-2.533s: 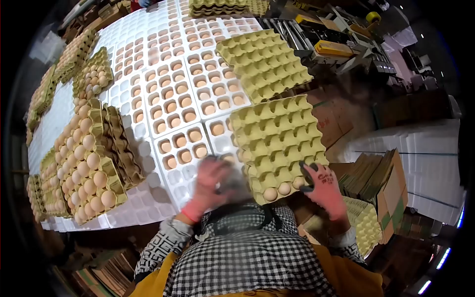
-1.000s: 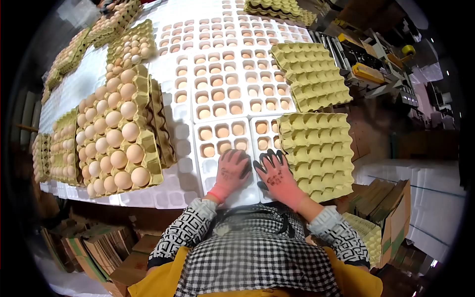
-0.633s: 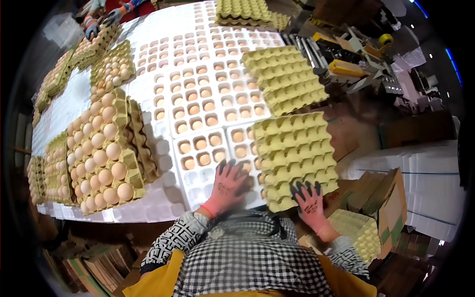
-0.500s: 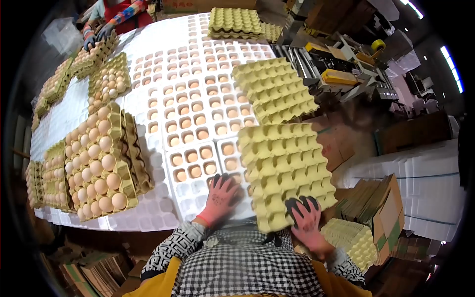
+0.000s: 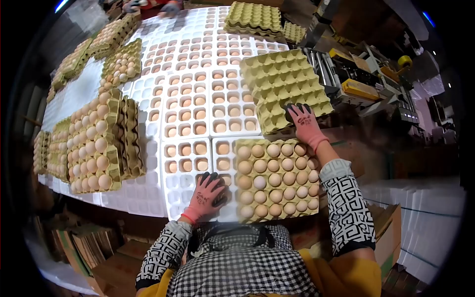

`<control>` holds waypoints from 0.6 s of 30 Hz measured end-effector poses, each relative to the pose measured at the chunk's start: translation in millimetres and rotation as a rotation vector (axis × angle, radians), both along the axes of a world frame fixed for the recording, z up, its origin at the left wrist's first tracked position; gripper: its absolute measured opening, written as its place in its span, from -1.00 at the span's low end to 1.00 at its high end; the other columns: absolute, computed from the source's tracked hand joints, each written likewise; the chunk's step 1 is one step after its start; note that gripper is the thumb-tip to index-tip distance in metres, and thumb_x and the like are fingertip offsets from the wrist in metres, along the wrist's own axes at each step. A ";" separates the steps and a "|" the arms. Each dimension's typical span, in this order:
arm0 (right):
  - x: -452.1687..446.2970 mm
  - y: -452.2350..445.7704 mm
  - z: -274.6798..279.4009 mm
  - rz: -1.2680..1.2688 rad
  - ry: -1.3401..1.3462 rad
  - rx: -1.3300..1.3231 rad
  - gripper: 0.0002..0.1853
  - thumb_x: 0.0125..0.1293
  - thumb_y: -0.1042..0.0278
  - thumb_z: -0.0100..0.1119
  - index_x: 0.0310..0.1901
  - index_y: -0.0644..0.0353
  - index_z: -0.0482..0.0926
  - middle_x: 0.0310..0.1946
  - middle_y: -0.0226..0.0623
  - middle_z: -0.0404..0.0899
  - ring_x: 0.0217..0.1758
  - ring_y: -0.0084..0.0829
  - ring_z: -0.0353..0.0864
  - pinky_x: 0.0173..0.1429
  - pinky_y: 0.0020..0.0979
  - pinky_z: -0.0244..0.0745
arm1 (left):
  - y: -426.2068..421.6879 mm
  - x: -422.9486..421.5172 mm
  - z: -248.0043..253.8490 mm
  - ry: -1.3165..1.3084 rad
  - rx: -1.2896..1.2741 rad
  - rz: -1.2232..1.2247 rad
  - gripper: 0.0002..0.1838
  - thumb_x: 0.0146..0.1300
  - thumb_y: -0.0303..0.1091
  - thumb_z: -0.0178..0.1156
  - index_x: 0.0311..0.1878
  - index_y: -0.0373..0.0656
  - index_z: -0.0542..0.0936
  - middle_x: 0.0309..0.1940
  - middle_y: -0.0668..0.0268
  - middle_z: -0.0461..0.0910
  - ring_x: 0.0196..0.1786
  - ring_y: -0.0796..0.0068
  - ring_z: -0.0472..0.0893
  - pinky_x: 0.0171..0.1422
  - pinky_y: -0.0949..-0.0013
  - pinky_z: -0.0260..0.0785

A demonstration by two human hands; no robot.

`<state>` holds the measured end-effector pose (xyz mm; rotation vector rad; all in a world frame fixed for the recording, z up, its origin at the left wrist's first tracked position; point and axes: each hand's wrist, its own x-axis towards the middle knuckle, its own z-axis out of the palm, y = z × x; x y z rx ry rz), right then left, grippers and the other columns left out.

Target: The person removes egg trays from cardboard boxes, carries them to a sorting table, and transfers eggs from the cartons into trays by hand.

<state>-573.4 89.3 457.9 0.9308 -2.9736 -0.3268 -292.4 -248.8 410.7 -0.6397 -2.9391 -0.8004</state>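
My left hand (image 5: 204,196), in a pink glove with dark fingertips, rests with fingers spread over the near cells of the white foam tray (image 5: 177,194). Brown eggs (image 5: 185,165) sit in the tray's farther cells. To its right lies a yellow pulp tray full of eggs (image 5: 279,180). Beyond that, my right hand (image 5: 303,121) touches the lower right part of an empty yellow pulp tray (image 5: 274,81), fingers apart. Whether its thumb grips the tray's edge is hidden.
Stacked pulp trays with eggs (image 5: 91,143) stand at the left. More empty pulp trays (image 5: 253,17) lie at the far edge. A roller conveyor (image 5: 319,69) is at the right. A co-worker's blurred gloved hand (image 5: 170,9) shows at the top.
The empty pulp tray nearest me has left its place, and a full tray of eggs now shows there. My right hand has moved forward to the farther tray. My left hand stays over the foam tray.
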 end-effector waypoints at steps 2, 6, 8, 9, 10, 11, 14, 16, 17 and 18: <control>9.7 -4.2 15.1 -0.077 -0.078 -0.088 -0.22 0.11 0.36 0.22 0.44 -0.05 0.24 0.45 -0.20 0.22 0.51 -0.06 0.15 0.52 0.06 0.01 | -0.1 -2.5 -1.5 0.011 0.075 0.052 -0.49 0.03 -0.15 0.40 0.07 -0.07 0.58 0.16 0.15 0.48 0.27 -0.05 0.39 0.38 -0.14 0.17; 61.7 -14.7 54.0 -0.085 -0.286 -0.484 -0.24 0.05 0.16 0.33 0.36 -0.08 0.37 0.26 -0.18 0.41 0.44 -0.12 0.24 0.47 -0.02 0.07 | 25.1 -35.5 24.4 0.078 0.198 0.199 -0.43 -0.04 -0.29 0.43 0.12 -0.13 0.57 0.14 0.15 0.53 0.27 0.00 0.45 0.39 0.00 0.23; 85.8 -33.7 52.0 -0.036 -0.362 -0.447 -0.31 0.06 0.08 0.33 0.30 -0.08 0.44 0.20 -0.22 0.47 0.37 -0.15 0.32 0.43 -0.07 0.11 | 48.0 -77.3 49.3 0.124 0.149 0.210 -0.41 -0.02 -0.29 0.42 0.17 -0.10 0.55 0.15 0.14 0.54 0.28 0.01 0.46 0.43 0.00 0.20; 98.1 -49.7 49.0 0.030 -0.300 -0.330 -0.34 0.07 0.02 0.32 0.26 -0.08 0.48 0.18 -0.26 0.50 0.32 -0.16 0.36 0.40 -0.10 0.13 | 57.4 -98.3 59.0 0.150 0.085 0.191 -0.39 -0.01 -0.28 0.42 0.19 -0.08 0.54 0.16 0.14 0.54 0.28 0.01 0.46 0.45 0.00 0.18; 103.2 -59.3 24.1 0.144 -0.130 -0.286 -0.37 0.11 -0.08 0.28 0.23 -0.08 0.51 0.17 -0.32 0.52 0.28 -0.15 0.40 0.41 -0.07 0.12 | 61.0 -114.2 56.0 0.070 0.015 0.124 -0.39 -0.01 -0.28 0.42 0.20 -0.07 0.54 0.16 0.15 0.54 0.28 0.01 0.46 0.47 0.00 0.16; 104.0 -67.5 1.2 0.171 -0.130 -0.257 -0.40 0.13 -0.12 0.24 0.20 -0.08 0.54 0.10 -0.34 0.58 0.31 -0.15 0.39 0.44 -0.03 0.09 | 61.0 -124.5 57.3 0.022 -0.033 0.065 -0.41 -0.01 -0.31 0.40 0.18 -0.08 0.54 0.13 0.15 0.55 0.26 0.02 0.47 0.46 0.01 0.16; 100.5 -69.6 -5.1 0.092 -0.241 -0.559 -0.46 0.11 0.06 0.31 0.16 -0.03 0.57 0.03 -0.27 0.61 0.29 -0.11 0.42 0.45 -0.02 0.15 | 59.5 -146.6 65.8 0.003 -0.151 -0.074 -0.49 0.05 -0.41 0.30 0.15 -0.10 0.55 0.00 0.20 0.59 0.14 0.16 0.54 0.44 0.08 0.21; 104.5 -51.1 -3.6 -0.016 -0.310 -0.943 -0.49 0.09 0.20 0.35 0.13 0.01 0.58 0.02 -0.23 0.62 0.25 -0.11 0.47 0.42 -0.07 0.24 | 56.7 -136.2 74.8 -0.065 0.200 0.100 -0.55 0.14 -0.49 0.16 0.16 -0.14 0.55 -0.10 0.24 0.60 0.05 0.31 0.59 0.34 0.22 0.33; 104.4 -35.0 4.5 -0.092 -0.478 -1.244 -0.49 0.07 0.25 0.35 0.12 0.03 0.58 0.03 -0.20 0.61 0.22 -0.11 0.49 0.39 -0.10 0.29 | 57.9 -126.4 88.0 -0.208 0.578 0.291 -0.57 0.18 -0.54 0.09 0.16 -0.18 0.54 -0.12 0.24 0.60 0.03 0.35 0.61 0.27 0.29 0.42; 106.6 -13.6 18.9 -0.176 -0.649 -1.544 -0.49 0.05 0.29 0.36 0.12 0.06 0.58 0.04 -0.18 0.61 0.20 -0.12 0.51 0.37 -0.14 0.34 | 48.9 -125.5 81.6 -0.197 0.869 0.311 -0.57 0.21 -0.58 0.04 0.17 -0.21 0.54 -0.09 0.23 0.57 0.01 0.43 0.59 0.13 0.39 0.48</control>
